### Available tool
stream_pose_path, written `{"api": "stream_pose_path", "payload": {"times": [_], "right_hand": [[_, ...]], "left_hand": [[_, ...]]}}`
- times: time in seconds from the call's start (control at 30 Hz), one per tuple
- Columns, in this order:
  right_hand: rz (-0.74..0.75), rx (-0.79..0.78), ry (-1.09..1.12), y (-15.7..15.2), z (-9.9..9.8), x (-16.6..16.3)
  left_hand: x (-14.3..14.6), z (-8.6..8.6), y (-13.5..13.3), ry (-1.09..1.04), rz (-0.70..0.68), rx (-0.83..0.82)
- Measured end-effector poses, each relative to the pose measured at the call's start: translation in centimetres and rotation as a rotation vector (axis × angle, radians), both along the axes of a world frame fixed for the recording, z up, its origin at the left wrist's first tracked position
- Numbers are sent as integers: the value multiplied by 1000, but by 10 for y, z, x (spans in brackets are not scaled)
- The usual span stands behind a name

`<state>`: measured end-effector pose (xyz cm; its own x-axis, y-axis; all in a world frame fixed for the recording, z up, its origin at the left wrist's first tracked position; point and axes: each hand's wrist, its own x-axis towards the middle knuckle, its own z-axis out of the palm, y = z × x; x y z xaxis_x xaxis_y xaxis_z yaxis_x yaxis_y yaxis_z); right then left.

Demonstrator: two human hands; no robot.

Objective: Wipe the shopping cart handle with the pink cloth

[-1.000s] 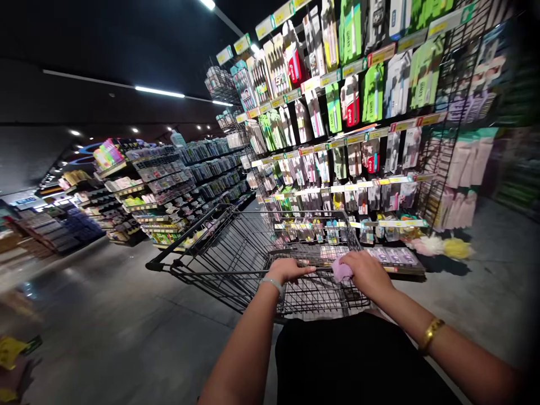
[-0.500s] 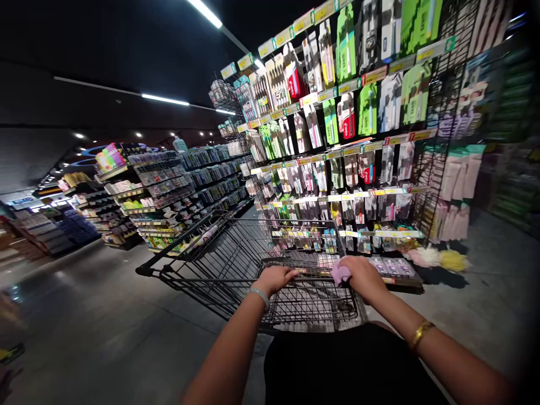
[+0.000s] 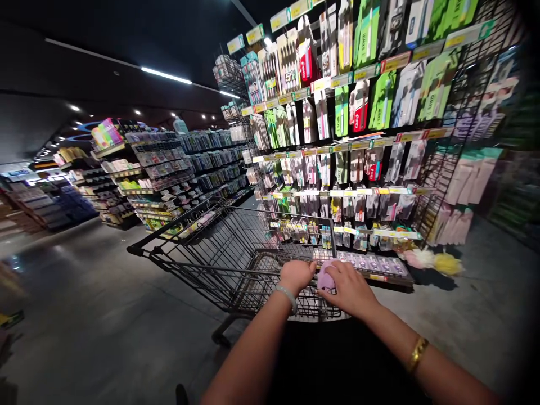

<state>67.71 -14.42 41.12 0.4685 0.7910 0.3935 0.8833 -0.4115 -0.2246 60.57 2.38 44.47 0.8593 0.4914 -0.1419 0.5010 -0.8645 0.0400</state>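
Observation:
A black wire shopping cart stands in front of me, its basket bare of goods as far as I can see. My left hand, with a pale bangle at the wrist, is closed round the cart's handle bar. My right hand, with a gold bangle on the forearm, rests on the same bar and presses a small pink cloth-like thing against it. The two hands sit close together, nearly touching.
A tall wire rack of hanging toothbrush packs rises just right of the cart. Bath sponges lie at its foot. Shelves of goods line the far left, with grey tiled floor between.
The cart has swung leftward and away from the rack. My left hand has slid right along the handle, so both hands now sit nearly together.

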Motion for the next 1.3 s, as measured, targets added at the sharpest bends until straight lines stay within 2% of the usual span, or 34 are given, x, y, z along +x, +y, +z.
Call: {"api": "stream_pose_path", "payload": {"times": [0.13,0.23,0.4,0.53,0.67,0.8,0.9,1.0,1.1,1.17,1.3], "right_hand": [[66,-60,94,15,10,17],[58,-53,174,27,13,37],[7,70,132,28,-2,40],[115,137,110,14,-12,29],[213,108,158,15,-12,47],[75,95,180,32,-3,65],[33,45,149,34,6,56],[182,-42,143,24,13,40],[295,-52,147,16,13,39],[255,-16,147,18,9,47],[82,33,128,31,8,54]], "left_hand": [[-4,5,6,105,23,-45],[-6,7,8,130,38,-59],[-7,7,9,145,54,-82],[-11,6,9,151,47,-101],[-18,9,7,151,31,-106],[-20,13,4,156,38,-101],[-18,15,3,159,50,-102],[-17,14,4,163,50,-105],[-18,13,6,167,50,-105],[-19,12,6,168,51,-104],[-18,13,4,168,64,-96]]}}
